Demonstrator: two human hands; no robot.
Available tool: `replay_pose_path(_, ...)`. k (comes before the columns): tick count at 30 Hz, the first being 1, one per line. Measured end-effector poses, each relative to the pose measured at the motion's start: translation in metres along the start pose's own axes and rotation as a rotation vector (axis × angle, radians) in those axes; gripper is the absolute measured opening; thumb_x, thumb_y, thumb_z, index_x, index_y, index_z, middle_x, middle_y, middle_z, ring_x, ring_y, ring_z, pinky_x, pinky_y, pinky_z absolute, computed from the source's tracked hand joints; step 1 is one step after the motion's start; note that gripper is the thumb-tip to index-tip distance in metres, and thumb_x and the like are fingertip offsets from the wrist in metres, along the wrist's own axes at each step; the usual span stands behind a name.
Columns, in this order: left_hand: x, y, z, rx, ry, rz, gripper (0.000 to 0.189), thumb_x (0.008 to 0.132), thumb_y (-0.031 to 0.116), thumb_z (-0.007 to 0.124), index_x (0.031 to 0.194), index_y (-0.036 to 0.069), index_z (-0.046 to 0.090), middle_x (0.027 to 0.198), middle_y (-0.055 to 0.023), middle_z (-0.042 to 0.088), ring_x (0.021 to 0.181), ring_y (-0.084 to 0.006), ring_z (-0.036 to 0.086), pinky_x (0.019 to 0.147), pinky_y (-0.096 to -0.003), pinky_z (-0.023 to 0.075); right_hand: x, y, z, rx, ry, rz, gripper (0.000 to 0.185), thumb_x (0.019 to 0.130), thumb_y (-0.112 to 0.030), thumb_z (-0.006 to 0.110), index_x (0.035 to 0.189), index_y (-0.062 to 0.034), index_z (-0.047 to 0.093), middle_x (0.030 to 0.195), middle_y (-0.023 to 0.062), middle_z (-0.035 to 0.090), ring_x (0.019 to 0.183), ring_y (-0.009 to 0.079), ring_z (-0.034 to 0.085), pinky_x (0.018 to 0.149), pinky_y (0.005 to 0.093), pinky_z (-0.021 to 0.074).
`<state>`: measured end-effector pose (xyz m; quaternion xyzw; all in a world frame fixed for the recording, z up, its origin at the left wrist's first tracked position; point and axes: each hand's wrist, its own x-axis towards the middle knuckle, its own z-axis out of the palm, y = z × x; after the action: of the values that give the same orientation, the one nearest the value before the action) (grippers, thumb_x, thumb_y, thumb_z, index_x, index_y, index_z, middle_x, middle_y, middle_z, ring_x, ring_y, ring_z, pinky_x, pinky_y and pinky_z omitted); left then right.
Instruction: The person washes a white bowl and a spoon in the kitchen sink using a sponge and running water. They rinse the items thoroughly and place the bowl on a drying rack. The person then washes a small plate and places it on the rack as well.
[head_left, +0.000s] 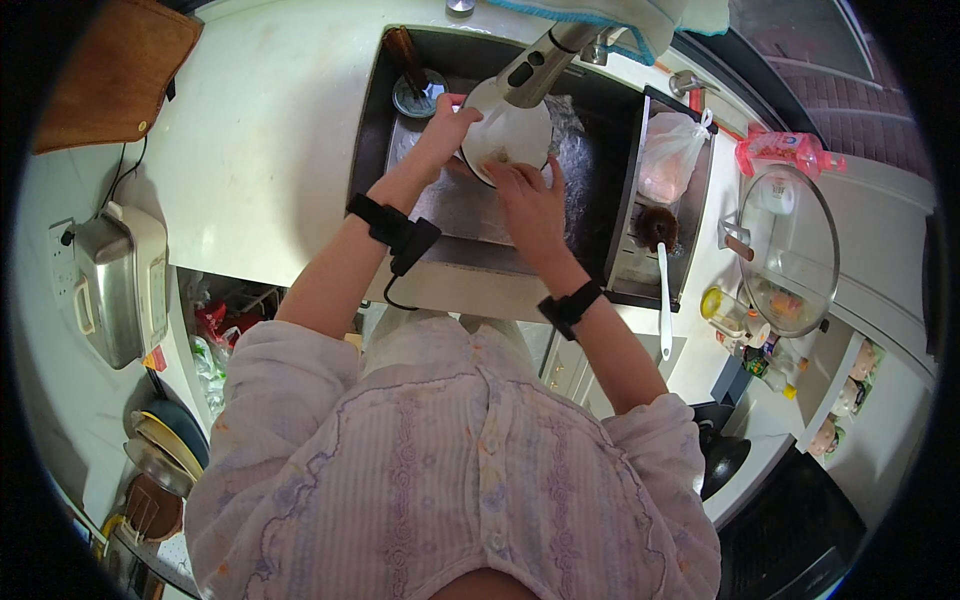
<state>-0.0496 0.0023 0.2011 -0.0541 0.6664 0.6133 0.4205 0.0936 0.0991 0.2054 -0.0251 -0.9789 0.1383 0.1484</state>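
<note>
A white bowl with a dark rim (516, 133) is over the sink basin (465, 217), under the pull-out faucet head (529, 79). My left hand (448, 135) grips its left side, thumb over the rim. My right hand (531, 199) is at the near side of the bowl, with fingertips on its inner surface beside a small brownish patch of residue. Whether the right fingers also pinch the rim is hidden. Water with foam or splash shows in the basin right of the bowl. The faucet head covers the bowl's far right part.
At the basin's back left stands a brown-handled utensil (405, 56) by a round dish (420, 94). The narrow side basin holds a tied plastic bag (667, 154) and a white-handled scrub brush (663, 277). A glass lid (787, 251) and a pink bottle (787, 154) are on the right.
</note>
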Motion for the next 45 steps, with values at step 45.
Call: replay_pose_path(45,-0.044,-0.017,0.025,-0.193,-0.146,-0.008,0.024,0.088,0.011,0.065,0.107,-0.003,0.064,0.098,-0.0097,0.068,0.081,-0.0173,0.067,0.072,-0.0282,0.0551,0.026,0.020,0.017,2.129,0.180,1.137,0.034,0.098,-0.028,0.048,0.126,-0.0086,0.048,0.119,0.0079,0.058,0.114,0.0240,0.052,0.100,0.0410,0.0381)
